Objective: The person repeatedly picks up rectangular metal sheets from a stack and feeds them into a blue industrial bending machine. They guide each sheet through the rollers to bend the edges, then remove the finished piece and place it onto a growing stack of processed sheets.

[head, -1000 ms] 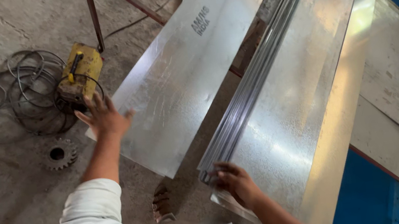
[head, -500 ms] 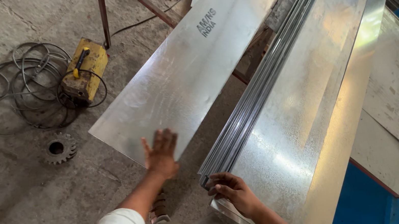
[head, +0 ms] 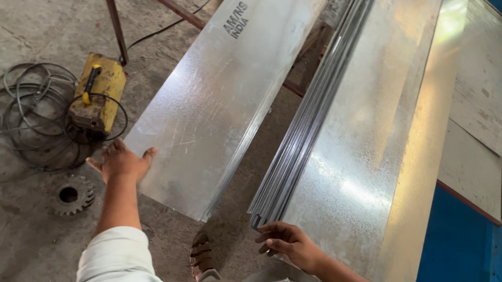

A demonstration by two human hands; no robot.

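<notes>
Two bare hands: the left hand [head: 119, 163] lies spread on the corner of one long, shiny galvanised steel sheet [head: 219, 93]. The right hand [head: 289, 243] curls its fingers against the end of a stack of thin grey folded metal strips [head: 303, 147]. One yellow boxy machine [head: 96, 93] sits on the concrete floor [head: 14, 256].

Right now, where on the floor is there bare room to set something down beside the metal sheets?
Bare concrete floor lies below the gear wheel, left of the left hand. It is crowded around the yellow machine with its coiled cable. The gap under the sheet holds the person's foot.
</notes>
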